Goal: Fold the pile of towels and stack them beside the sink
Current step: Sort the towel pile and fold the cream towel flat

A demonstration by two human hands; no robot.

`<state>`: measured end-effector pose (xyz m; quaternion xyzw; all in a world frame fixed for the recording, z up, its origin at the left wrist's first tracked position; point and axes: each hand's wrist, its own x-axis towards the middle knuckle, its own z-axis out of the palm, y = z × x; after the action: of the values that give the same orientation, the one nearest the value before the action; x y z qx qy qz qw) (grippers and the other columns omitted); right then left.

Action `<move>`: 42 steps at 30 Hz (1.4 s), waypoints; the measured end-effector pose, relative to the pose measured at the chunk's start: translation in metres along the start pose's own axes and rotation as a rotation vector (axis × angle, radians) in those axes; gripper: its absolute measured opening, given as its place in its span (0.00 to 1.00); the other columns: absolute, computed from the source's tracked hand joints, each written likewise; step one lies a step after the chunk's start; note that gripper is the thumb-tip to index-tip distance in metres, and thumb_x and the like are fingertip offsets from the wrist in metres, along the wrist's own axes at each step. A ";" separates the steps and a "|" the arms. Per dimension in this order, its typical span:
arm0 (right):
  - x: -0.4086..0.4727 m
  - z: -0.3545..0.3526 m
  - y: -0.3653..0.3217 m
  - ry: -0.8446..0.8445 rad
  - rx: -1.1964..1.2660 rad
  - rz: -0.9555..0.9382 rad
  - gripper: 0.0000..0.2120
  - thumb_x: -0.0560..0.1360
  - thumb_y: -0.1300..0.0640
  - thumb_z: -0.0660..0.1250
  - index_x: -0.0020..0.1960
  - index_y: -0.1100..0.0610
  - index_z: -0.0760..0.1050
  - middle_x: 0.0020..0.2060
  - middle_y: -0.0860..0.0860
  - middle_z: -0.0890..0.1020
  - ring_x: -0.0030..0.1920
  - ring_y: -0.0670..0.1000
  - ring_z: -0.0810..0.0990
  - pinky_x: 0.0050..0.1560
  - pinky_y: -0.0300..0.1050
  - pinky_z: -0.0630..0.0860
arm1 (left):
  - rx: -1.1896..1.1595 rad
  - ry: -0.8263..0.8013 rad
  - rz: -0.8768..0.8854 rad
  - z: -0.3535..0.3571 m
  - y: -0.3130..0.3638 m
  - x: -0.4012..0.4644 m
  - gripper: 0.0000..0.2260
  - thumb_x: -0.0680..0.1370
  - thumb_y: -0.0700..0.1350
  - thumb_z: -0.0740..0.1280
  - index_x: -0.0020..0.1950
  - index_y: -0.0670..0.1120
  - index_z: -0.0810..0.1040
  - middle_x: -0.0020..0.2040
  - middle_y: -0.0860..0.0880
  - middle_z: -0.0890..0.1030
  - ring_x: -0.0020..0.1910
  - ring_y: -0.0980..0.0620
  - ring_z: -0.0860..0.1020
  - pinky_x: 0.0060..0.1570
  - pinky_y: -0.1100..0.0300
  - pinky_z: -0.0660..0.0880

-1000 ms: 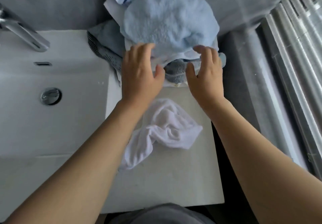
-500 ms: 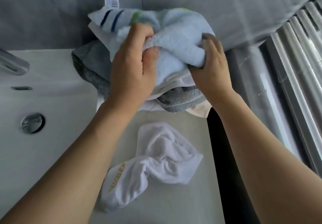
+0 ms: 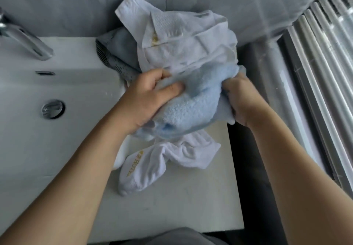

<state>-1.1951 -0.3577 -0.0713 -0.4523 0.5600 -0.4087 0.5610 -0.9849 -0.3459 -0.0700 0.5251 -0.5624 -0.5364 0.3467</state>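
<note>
A fluffy light blue towel (image 3: 193, 109) is bunched between both hands, just above the counter. My left hand (image 3: 149, 99) grips its left side and my right hand (image 3: 236, 99) grips its right end. Behind it the pile leans against the wall: a white waffle-weave towel (image 3: 181, 40) on top and a grey towel (image 3: 116, 54) at the left. A crumpled white towel with gold lettering (image 3: 168, 160) lies on the counter (image 3: 181, 206) under my hands.
The white sink basin (image 3: 28, 130) with its drain (image 3: 53, 109) and chrome tap (image 3: 26, 38) fills the left. A dark gap (image 3: 246, 168) runs along the counter's right edge, with a ribbed radiator (image 3: 324, 73) beyond.
Both hands closed on the blue towel atop the pile and pulled it down toward me. The white waffle towel beneath it is now uncovered.
</note>
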 end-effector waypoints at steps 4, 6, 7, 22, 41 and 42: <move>-0.014 0.008 0.045 -0.177 -0.314 0.250 0.11 0.71 0.63 0.63 0.50 0.60 0.81 0.47 0.60 0.84 0.52 0.61 0.82 0.53 0.58 0.80 | 0.365 0.132 -0.005 -0.001 -0.053 -0.027 0.13 0.70 0.61 0.66 0.47 0.55 0.77 0.40 0.56 0.81 0.38 0.58 0.78 0.38 0.57 0.75; -0.018 0.019 0.072 -0.211 -0.433 0.272 0.12 0.72 0.63 0.65 0.54 0.57 0.79 0.53 0.58 0.83 0.56 0.59 0.80 0.59 0.59 0.77 | 0.657 0.265 0.111 0.003 -0.089 -0.038 0.11 0.74 0.56 0.64 0.53 0.56 0.76 0.43 0.56 0.80 0.39 0.55 0.76 0.38 0.58 0.71; -0.020 0.026 0.086 -0.235 -0.419 0.271 0.16 0.71 0.62 0.66 0.59 0.55 0.78 0.59 0.58 0.80 0.60 0.58 0.78 0.64 0.58 0.73 | 0.749 0.250 0.169 0.008 -0.110 -0.042 0.13 0.75 0.53 0.62 0.58 0.52 0.77 0.48 0.52 0.81 0.44 0.50 0.77 0.42 0.56 0.72; -0.009 0.041 0.086 0.035 -0.633 -0.185 0.23 0.67 0.71 0.56 0.57 0.58 0.78 0.57 0.51 0.76 0.53 0.49 0.76 0.54 0.40 0.73 | 0.718 0.298 0.161 -0.005 -0.098 -0.019 0.18 0.73 0.31 0.60 0.62 0.39 0.77 0.62 0.41 0.75 0.61 0.40 0.72 0.60 0.55 0.68; 0.163 -0.018 0.020 0.209 -1.023 -0.291 0.38 0.67 0.53 0.70 0.75 0.50 0.61 0.73 0.57 0.61 0.72 0.61 0.61 0.73 0.56 0.56 | 1.038 0.424 0.253 -0.009 -0.029 0.175 0.24 0.75 0.63 0.65 0.67 0.53 0.73 0.67 0.45 0.70 0.64 0.41 0.69 0.57 0.50 0.65; 0.168 -0.019 0.018 0.225 -1.009 -0.303 0.35 0.68 0.51 0.71 0.73 0.52 0.63 0.70 0.57 0.64 0.69 0.62 0.65 0.70 0.56 0.60 | 1.043 0.446 0.290 -0.009 -0.027 0.177 0.18 0.76 0.59 0.65 0.62 0.51 0.75 0.64 0.45 0.72 0.61 0.41 0.70 0.54 0.52 0.63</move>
<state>-1.2088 -0.5158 -0.1314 -0.6947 0.6720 -0.2112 0.1455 -1.0069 -0.5152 -0.1248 0.6442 -0.7318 -0.0122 0.2222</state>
